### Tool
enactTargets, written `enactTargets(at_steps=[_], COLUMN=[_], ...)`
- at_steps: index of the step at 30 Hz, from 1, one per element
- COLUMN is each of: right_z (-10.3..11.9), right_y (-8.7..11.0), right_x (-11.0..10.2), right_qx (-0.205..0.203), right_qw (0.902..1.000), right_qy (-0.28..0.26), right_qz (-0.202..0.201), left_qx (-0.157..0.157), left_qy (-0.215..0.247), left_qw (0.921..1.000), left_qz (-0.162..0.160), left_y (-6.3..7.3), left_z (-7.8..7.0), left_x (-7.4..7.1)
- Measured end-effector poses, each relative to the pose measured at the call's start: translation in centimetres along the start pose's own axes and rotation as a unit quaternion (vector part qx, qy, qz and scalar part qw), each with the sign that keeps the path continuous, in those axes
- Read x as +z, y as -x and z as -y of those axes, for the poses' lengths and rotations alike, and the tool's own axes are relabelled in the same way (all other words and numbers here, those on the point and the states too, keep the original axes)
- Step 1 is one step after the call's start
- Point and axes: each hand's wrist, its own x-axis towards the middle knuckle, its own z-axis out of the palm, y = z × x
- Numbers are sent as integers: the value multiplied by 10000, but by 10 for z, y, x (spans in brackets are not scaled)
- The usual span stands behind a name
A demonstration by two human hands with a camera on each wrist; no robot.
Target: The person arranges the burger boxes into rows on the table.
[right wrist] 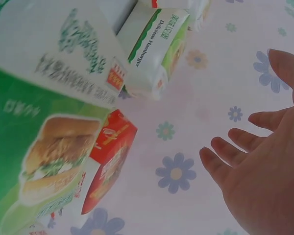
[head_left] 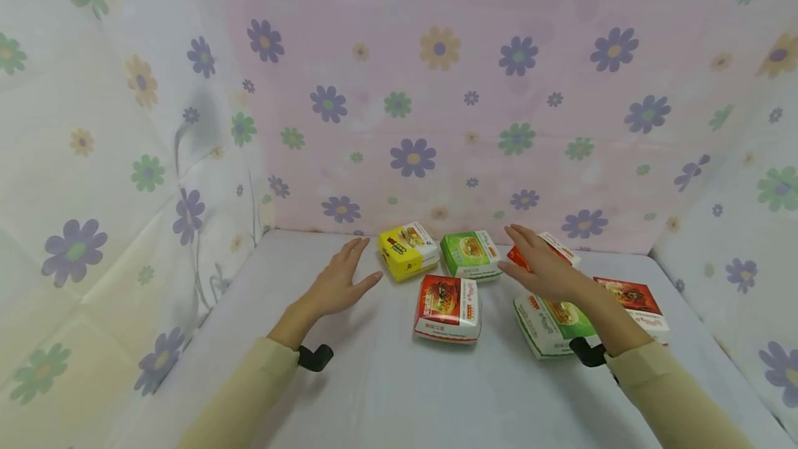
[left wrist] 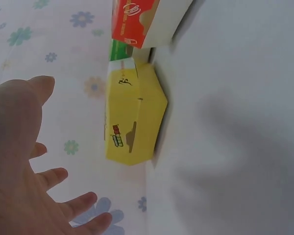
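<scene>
Several paper hamburger boxes stand on a white-covered table. My left hand is held with spread fingers above the table, left of the yellow box; it holds nothing. Over the right-hand group, my right hand hovers with extended fingers and grips nothing. It partly covers a red box at the back and overlaps the green-and-white box in front. A green box stands between the hands at the back, and a red-and-white box is nearer the front. The right wrist view has a green box close by.
Another red-and-white box lies at the far right, partly behind my right forearm. Flower-patterned cloth encloses the table at the back and both sides. Bare white tablecloth extends in front of the boxes.
</scene>
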Motion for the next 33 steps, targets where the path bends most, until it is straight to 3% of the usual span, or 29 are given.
enactTargets(at_steps=[12,33], right_z=[15,35], right_y=[-26,-61], right_x=[3,9], right_qx=[-225,-225], right_qw=[9981,9955], right_qy=[-531,-843], right_qz=[208,377], left_qx=[-357,-644], left_qy=[784,1389], left_qw=[9962,9882], left_qz=[106,-47], left_y=[-12,-27], left_z=[-7,-13], left_x=[11,23])
